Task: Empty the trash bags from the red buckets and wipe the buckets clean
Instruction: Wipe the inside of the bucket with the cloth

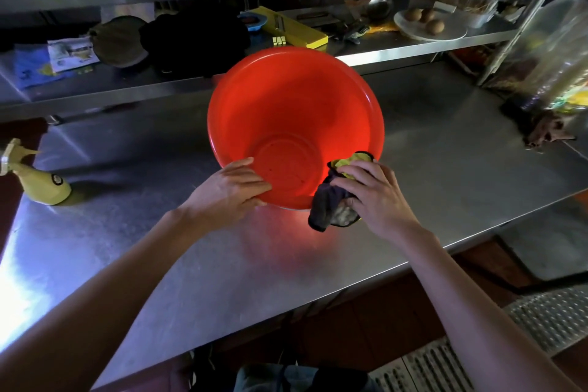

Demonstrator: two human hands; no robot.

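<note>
Right hand (374, 197) fingers curled over a bunched dark-and-yellow cloth (337, 197), pressing it against the near right rim of the red bucket (292, 111). Left hand (234, 191) fingers lay fairly straight along the near left rim, steadying. Bucket sat tilted toward the person on the steel counter (445, 153), no bag inside. Spray bottle (38, 181) lay far left. Judgement: brace firmly, sweep the cloth round rim then base.

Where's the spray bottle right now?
In the head view the spray bottle lies on its side at the steel table's far left edge, apart from the red bucket.
</note>
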